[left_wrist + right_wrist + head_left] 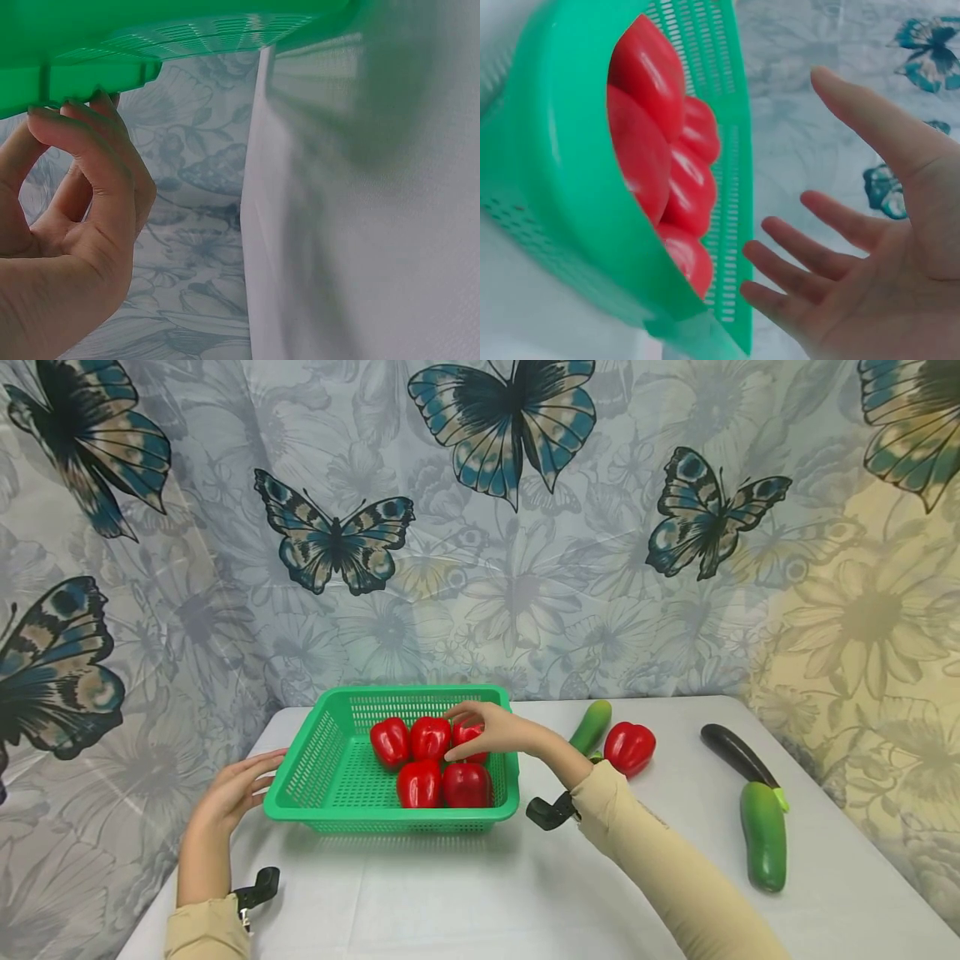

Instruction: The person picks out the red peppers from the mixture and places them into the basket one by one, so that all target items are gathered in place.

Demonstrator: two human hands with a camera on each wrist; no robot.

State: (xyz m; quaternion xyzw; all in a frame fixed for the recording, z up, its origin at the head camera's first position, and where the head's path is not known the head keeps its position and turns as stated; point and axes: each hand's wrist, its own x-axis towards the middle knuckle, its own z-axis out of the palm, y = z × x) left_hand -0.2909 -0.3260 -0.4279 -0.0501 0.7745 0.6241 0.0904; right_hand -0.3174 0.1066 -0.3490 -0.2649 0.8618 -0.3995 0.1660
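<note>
A green plastic basket (pixel 322 814) stands on the table with several red bell peppers (pixel 390 743) grouped in its right half. At the basket's left rim is my left hand (pixel 234 793), its fingertips touching the edge from outside; the left wrist view shows those fingertips against the underside of the green rim (pixel 82 82). My right hand (pixel 491 732) hovers over the peppers at the basket's right side, partly covering one of them. Seen from the right wrist, this hand (pixel 870 262) has its fingers spread, the palm bare, and the peppers (pixel 649 157) lie apart from it.
Right of the basket lie another red bell pepper (pixel 630 748) and a green cucumber (pixel 592 727), partly behind my right forearm. Farther right are a dark eggplant (pixel 738 754) and a thick green squash-like vegetable (pixel 763 839). A butterfly-patterned cloth (pixel 517 610) hangs behind the table.
</note>
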